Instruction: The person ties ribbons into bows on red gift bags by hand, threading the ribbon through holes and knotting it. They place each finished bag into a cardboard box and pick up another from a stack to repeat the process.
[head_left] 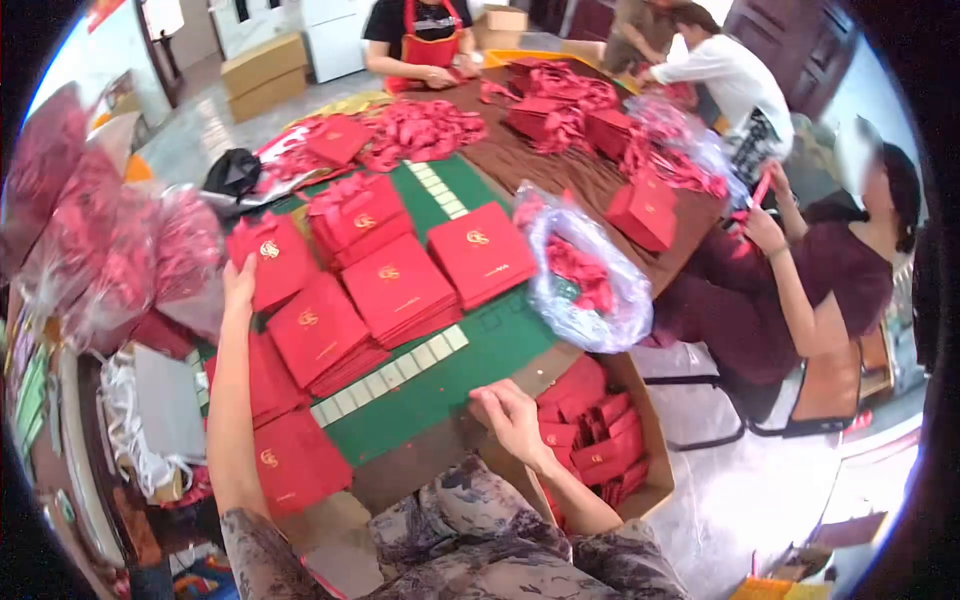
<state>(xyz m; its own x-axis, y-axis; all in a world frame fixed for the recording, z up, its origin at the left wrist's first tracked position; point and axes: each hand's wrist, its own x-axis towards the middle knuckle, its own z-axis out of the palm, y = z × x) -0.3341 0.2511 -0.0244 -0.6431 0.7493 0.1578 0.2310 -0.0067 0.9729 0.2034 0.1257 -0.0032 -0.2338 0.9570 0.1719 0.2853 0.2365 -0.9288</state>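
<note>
The left hand (240,283) rests its fingers on the left edge of the stack of red pouches (277,262) directly to the right of its grip; whether they are closed around a pouch or merely lie against it cannot be told. The right hand (512,418), well apart from that stack, has its fingers drawn in toward the thumb; how tightly, and whether on anything small, cannot be told. Nearer the wearer and to the right of the left grip lies a tilted stack (322,332), its lower pouches fanned out; a sideways pull at the left grip could press into it and spread its loose layers. The left forearm passes close to the lower-left pouch (300,465), so a low withdrawal might drag it across the green tabletop (395,432). Beyond the right hand, the plastic bag (628,318) stands just beside the right-hand stack (483,250); a sleeve or wrist catching its loose film could shift both. Just right of and below the right grip, an open carton (655,468) holds jumbled pouches, into which anything slipping from those fingers could fall and be lost among similar red pieces.
</note>
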